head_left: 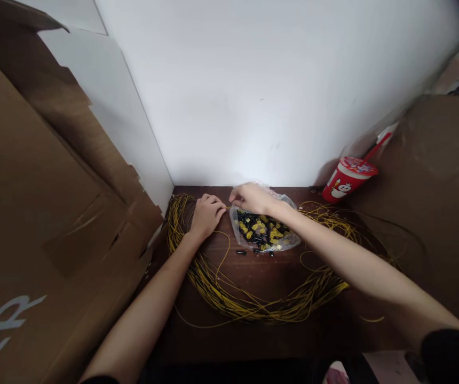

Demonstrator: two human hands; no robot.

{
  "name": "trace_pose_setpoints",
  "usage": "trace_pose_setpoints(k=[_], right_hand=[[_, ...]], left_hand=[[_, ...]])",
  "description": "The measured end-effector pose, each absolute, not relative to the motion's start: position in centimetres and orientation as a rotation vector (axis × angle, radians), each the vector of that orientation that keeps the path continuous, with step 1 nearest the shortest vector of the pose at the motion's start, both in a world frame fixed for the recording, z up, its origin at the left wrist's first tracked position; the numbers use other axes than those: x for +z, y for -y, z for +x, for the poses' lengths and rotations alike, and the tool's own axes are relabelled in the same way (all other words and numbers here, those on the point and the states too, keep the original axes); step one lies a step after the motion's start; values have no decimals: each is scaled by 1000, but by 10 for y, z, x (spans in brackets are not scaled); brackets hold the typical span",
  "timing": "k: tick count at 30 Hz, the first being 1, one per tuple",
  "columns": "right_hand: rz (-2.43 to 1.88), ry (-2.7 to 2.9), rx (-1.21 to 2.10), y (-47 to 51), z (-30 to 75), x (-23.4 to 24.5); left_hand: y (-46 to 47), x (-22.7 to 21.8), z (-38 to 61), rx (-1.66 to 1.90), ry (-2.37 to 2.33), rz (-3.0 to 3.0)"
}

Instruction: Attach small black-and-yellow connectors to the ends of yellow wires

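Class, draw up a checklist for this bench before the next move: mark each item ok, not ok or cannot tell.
1. Hands close together: ok; left hand and right hand nearly meet.
2. Firm grip on the thin strand between them: cannot tell; fingertips too small.
3. Bag within reach: ok; it lies by the right hand.
4. All pieces bagged: not ok; a few black pieces lie in front of it.
5. Coil tidy: not ok; stray strands loop out.
6. Cup lidded: ok; straw in.
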State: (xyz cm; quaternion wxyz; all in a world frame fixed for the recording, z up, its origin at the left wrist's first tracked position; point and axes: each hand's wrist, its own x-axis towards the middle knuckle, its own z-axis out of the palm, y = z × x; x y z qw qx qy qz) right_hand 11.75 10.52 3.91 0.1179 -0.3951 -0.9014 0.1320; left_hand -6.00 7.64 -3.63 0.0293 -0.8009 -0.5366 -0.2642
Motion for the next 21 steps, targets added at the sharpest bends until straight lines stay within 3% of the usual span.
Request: trace_pose_setpoints(k=[6, 13, 21], right_hand=[[-1022, 2584, 268, -79, 102, 28], [-1472, 2705, 306, -24, 88, 21], [-1446, 2566, 524, -19, 91, 3]], left_hand=[[-76, -35, -60, -714, 1695, -2450], [-75, -34, -59, -774, 1759, -2476], [-76, -20, -77, -905, 1828, -2461]])
